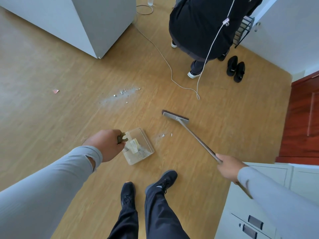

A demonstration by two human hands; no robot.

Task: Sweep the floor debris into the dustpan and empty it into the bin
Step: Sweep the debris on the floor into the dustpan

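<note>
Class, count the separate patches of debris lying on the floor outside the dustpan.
3: a dusty streak of bits ahead, small scraps right of the dustpan, one pink scrap far left. Others may be hidden.

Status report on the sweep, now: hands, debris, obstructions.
Left hand grips dustpan handle; right hand grips broom. Debris still on floor. White cable trails nearby.

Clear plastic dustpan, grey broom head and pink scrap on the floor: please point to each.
Clear plastic dustpan [145,141], head view, its right wall.
Grey broom head [175,116], head view, its middle.
Pink scrap [55,91], head view, its centre.
</note>
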